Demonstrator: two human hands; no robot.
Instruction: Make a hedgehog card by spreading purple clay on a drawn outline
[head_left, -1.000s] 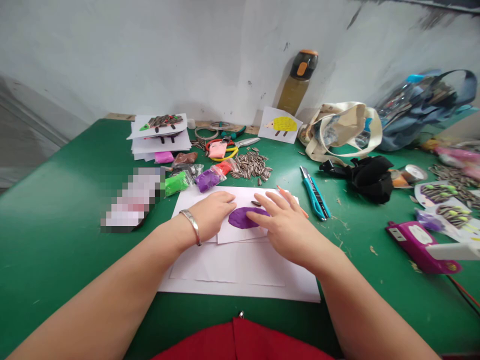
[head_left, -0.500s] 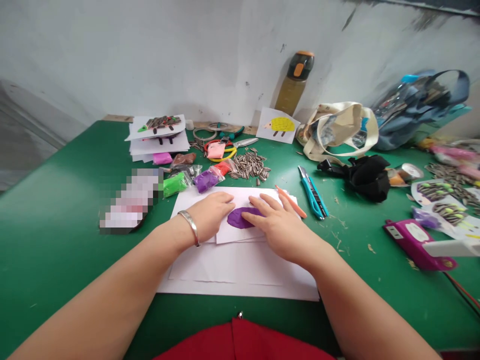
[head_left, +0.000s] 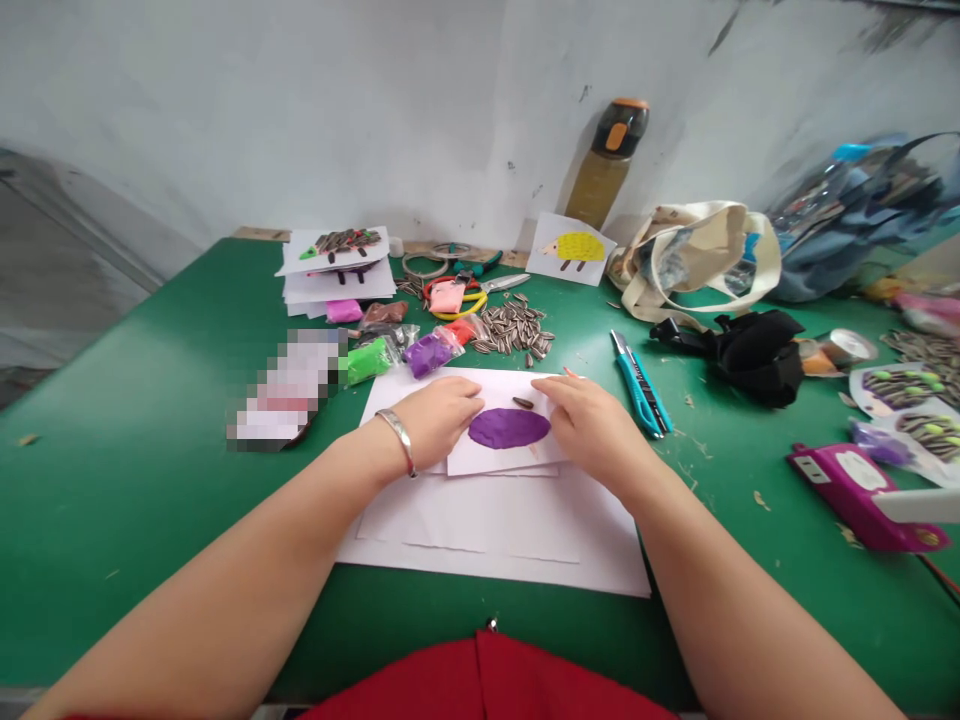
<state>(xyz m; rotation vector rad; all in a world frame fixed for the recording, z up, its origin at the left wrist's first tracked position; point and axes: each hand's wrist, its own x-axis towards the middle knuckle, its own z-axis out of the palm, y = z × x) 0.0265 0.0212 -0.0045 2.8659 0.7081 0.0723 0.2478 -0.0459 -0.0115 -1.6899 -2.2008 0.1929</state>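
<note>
A flat oval of purple clay (head_left: 509, 428) lies on a white card (head_left: 504, 462), which rests on larger white paper sheets (head_left: 480, 530). One dark sunflower seed (head_left: 523, 402) sits just above the clay. My left hand (head_left: 442, 420), with a silver bangle (head_left: 398, 440) on the wrist, rests on the card left of the clay, touching its edge or nearly so. My right hand (head_left: 592, 425) rests at the clay's right, its fingers bunched close to the seed. An orange stick (head_left: 571, 372) is almost entirely hidden beneath that hand.
The green table (head_left: 135, 520) holds a pile of sunflower seeds (head_left: 514, 330), clay packets (head_left: 427, 355), a teal utility knife (head_left: 639, 395), and seed-decorated hedgehog cards (head_left: 336, 255). A pixelated object (head_left: 289, 390) lies left. A canvas bag (head_left: 694, 260) and black cloth (head_left: 757, 355) sit right.
My right hand has slid off the clay to its right, uncovering the whole oval. The orange stick is now mostly hidden under that hand. The camera view has shifted slightly.
</note>
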